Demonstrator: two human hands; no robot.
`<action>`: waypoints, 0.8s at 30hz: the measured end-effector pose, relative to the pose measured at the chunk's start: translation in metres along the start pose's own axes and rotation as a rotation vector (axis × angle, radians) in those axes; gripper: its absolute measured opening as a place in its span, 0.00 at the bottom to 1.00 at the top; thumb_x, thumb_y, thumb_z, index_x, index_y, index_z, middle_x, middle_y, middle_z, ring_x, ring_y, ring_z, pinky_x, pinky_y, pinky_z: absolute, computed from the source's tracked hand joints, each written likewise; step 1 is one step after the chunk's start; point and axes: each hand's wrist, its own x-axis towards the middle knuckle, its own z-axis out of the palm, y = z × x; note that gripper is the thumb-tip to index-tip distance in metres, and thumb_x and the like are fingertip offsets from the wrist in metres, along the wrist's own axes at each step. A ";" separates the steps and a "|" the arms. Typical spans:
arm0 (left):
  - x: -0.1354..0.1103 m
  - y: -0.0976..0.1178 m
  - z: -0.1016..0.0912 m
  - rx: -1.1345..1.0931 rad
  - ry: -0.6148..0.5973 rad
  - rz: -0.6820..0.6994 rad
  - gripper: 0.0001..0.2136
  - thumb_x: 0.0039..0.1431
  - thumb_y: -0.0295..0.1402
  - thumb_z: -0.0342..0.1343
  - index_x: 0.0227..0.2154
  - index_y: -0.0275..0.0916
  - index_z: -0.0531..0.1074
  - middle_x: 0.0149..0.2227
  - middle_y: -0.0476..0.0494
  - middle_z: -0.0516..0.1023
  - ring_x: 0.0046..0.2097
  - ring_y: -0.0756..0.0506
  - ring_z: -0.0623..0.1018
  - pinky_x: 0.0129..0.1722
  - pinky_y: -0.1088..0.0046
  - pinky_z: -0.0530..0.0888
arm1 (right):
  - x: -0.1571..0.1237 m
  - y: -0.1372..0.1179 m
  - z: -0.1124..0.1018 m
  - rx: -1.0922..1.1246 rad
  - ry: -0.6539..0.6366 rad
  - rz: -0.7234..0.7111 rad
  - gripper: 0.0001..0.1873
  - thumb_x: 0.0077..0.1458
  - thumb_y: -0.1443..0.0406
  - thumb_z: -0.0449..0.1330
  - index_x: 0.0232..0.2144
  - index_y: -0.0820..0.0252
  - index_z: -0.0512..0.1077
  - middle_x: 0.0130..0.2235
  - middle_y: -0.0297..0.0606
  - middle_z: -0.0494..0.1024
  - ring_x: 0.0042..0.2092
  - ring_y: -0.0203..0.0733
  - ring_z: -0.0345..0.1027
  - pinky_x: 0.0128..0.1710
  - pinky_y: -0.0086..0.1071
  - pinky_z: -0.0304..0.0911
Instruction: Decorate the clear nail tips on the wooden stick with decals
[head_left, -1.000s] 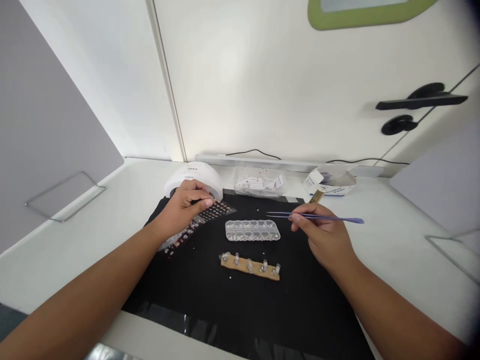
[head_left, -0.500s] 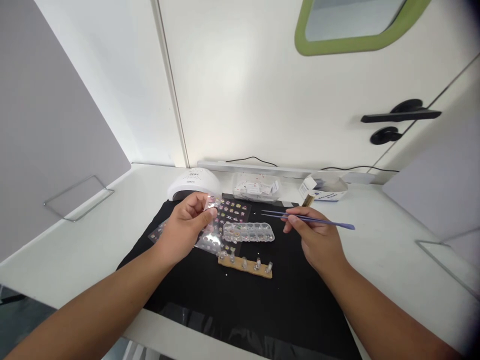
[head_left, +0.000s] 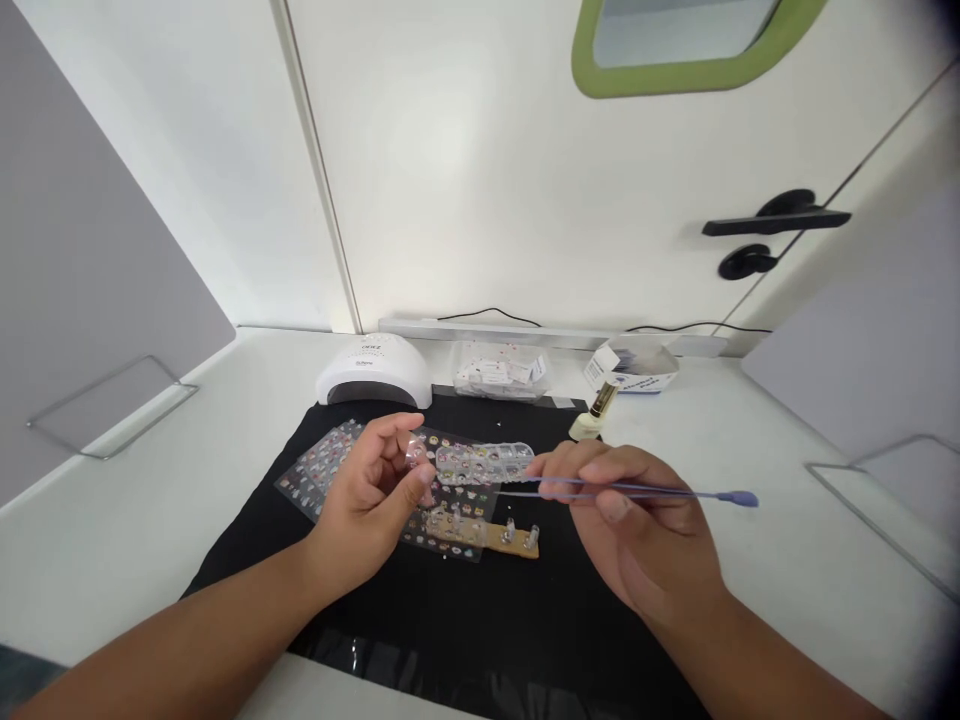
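The counter [head_left: 247, 390] carries a black mat [head_left: 480, 630]; over it, the right hand [head_left: 649, 525] at three o'clock, the left hand [head_left: 367, 500] at ten. Left fingers [head_left: 411, 490] pinch a sticker sheet [head_left: 465, 495], partly in front of the divided case [head_left: 512, 457] toward one o'clock and tan strip [head_left: 501, 540] toward five. Right fingers [head_left: 616, 507] grasp purple tweezers [head_left: 729, 497].

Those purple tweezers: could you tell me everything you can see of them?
The purple tweezers are long and slim, with a smooth finish; perhaps coated metal. Two thin arms join at a wider end on the right; their fine tips stand apart, pointing left toward the sticker sheet. They lie nearly level in the right hand, between thumb and fingers. Whether the tips touch the sheet is unclear.
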 end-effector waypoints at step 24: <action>-0.018 0.002 0.008 -0.038 -0.193 0.006 0.20 0.66 0.23 0.53 0.56 0.54 0.63 0.37 0.51 0.69 0.38 0.53 0.72 0.39 0.81 0.73 | -0.025 0.000 0.016 -0.193 -0.176 -0.147 0.21 0.57 0.77 0.58 0.50 0.57 0.75 0.41 0.41 0.78 0.43 0.46 0.74 0.44 0.47 0.72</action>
